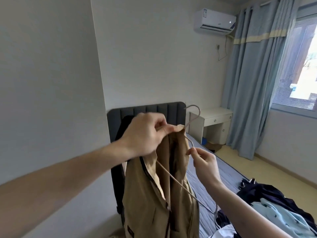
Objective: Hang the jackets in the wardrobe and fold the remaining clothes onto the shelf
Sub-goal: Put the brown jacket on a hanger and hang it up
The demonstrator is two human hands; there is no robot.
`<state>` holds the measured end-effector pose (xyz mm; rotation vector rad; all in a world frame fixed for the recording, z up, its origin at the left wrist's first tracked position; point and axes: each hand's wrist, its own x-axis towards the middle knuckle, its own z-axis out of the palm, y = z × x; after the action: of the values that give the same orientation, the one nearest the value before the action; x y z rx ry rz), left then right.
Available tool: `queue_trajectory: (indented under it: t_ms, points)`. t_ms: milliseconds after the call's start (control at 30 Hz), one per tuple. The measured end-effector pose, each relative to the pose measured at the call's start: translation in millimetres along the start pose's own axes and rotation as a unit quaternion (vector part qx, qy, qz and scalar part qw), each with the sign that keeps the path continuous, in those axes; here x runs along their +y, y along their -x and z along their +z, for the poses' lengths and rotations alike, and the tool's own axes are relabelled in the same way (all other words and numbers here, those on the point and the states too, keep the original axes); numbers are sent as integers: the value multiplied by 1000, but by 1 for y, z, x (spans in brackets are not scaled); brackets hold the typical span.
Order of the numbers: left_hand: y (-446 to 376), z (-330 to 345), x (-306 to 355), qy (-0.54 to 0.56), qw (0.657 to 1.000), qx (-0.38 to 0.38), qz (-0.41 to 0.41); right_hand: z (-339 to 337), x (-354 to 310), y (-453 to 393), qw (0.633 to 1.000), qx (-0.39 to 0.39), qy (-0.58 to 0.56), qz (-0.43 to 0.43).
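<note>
Bedroom, pale walls; dark padded headboard at the far end of the bed. Left hand is raised, thumb and fingers pinching the collar of the tan jacket, which hangs down in front of the headboard. Wire hanger sits inside the jacket, hook poking up past the collar, one arm sticking out. Right hand pinches that arm near its bend. Far right: white desk, blue curtains, AC unit. Near right, on the bed: pile of dark and light-blue clothes.
</note>
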<state>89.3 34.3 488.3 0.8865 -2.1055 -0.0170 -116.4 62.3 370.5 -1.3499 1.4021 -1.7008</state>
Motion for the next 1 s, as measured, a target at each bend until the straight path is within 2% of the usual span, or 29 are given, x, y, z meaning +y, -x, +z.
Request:
queue_trajectory:
  t_ms: [67,200,300,367,400,433,467,500,533,567,667,700,833,1000]
  points:
    - [22,8,0,-29,997,-58,33,-4,0,3,998,21,-42,-30]
    - [38,12,-7,-82,979,-184,36,-11,4,7,992,37,-63,-107]
    - [28,0,-4,-71,968,-236,48,-17,5,5,987,43,-67,-141]
    - [14,-12,2,-17,959,-280,40,-21,1,1,984,48,-61,-163]
    - [6,-18,5,5,962,-271,39,-23,-1,-1,982,48,-53,-173]
    - [-4,-23,5,2,974,-220,52,-25,-3,-2,981,47,-48,-180]
    - [-14,-28,4,-33,988,-128,79,-27,-4,-4,980,47,-46,-186]
    - [-25,-32,1,-95,989,-31,111,-28,-4,-4,979,48,-46,-191]
    - [-35,-34,-2,-152,979,25,130,-28,-5,-5,979,48,-47,-194]
    - [-43,-34,-6,-184,973,22,137,-28,-4,-4,979,49,-49,-192]
    - [-58,-14,-23,-213,962,-116,126,-28,-1,-4,980,52,-47,-186]
    - [-60,-6,-29,-207,960,-140,123,-29,0,-3,980,52,-39,-188]
    - [-63,11,-48,-122,971,-155,137,-38,6,-1,981,46,-20,-187]
    - [-57,28,-66,-88,978,-118,145,-60,11,-11,996,-11,-44,-79]
